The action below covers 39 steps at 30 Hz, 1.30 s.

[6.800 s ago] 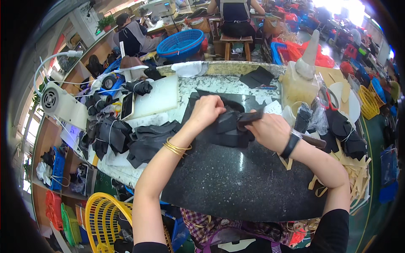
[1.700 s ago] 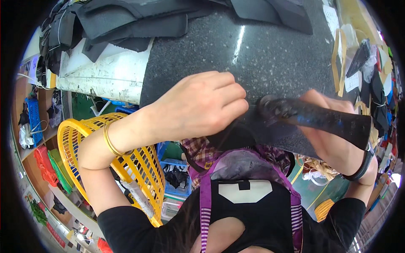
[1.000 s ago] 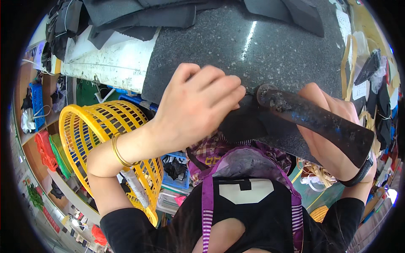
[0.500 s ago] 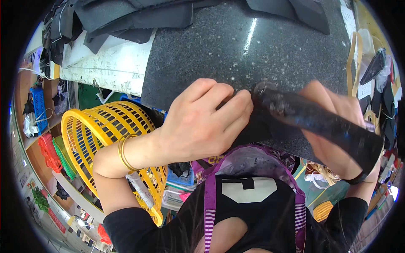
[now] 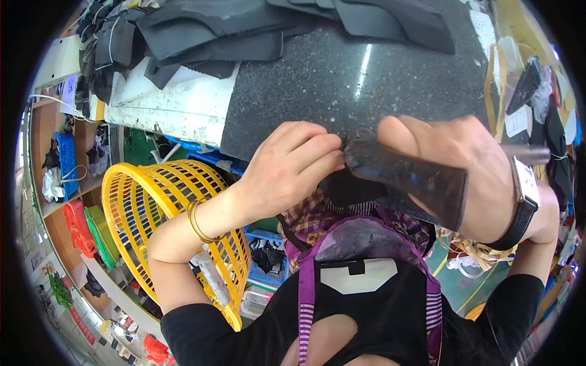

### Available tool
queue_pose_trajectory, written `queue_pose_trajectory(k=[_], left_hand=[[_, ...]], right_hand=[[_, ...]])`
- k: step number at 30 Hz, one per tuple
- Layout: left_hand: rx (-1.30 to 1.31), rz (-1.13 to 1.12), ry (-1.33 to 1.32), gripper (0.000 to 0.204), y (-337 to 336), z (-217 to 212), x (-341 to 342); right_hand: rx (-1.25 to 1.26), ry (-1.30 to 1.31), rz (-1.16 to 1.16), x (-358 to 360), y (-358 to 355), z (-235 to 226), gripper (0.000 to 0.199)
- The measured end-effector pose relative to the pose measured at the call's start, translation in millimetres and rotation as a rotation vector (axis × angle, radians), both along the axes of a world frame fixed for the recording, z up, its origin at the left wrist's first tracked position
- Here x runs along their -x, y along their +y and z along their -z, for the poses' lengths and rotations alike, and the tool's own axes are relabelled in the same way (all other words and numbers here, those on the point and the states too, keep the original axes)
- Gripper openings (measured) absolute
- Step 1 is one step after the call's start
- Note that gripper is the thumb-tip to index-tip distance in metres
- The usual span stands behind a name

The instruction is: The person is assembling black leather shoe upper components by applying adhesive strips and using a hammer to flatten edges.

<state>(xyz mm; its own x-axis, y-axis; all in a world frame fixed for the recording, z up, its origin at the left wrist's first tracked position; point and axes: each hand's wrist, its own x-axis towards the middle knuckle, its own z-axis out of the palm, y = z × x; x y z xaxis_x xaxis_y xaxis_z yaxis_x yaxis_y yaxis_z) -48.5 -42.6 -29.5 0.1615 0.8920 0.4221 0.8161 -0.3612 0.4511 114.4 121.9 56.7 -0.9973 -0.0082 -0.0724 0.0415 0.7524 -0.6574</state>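
A dark, shiny, stiff piece of material (image 5: 408,177) is held close to my chest, just off the front edge of the black speckled stone slab (image 5: 342,85). My right hand (image 5: 470,171), with a black wristband and watch, grips it from the right and behind. My left hand (image 5: 287,171), a gold bangle on its wrist, pinches the piece's left end with its fingertips. A floppy black part hangs below the left hand.
A pile of black fabric pieces (image 5: 244,30) lies at the slab's far side, over a white board (image 5: 177,107). A yellow plastic basket (image 5: 159,207) stands on the floor at my left. Shelves with coloured bins run along the left. Small items crowd the right edge.
The view tilted down from the whole bench to my lap. Over the last second my left hand's fingers slid along the piece's left end and now pinch its tip; the right hand keeps hold.
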Motion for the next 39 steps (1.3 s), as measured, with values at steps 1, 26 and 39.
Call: queue_pose_trajectory(k=[1, 26, 39], left_hand=[[0.039, 0.010, 0.010, 0.025, -1.0, 3.2, 0.8], [-0.173, -0.286, 0.482, 0.015, 193.2, -2.9, 8.3], [0.409, 0.096, -0.009, 0.028, 60.6, -24.0, -28.8]], right_hand=[[-0.089, -0.077, 0.034, -4.5, 0.9, -8.7, 0.016], [-0.618, 0.277, 0.594, -60.0, 82.4, -7.4, 0.013], [0.053, -0.074, 0.265, -76.7, 35.1, -4.0, 0.012]])
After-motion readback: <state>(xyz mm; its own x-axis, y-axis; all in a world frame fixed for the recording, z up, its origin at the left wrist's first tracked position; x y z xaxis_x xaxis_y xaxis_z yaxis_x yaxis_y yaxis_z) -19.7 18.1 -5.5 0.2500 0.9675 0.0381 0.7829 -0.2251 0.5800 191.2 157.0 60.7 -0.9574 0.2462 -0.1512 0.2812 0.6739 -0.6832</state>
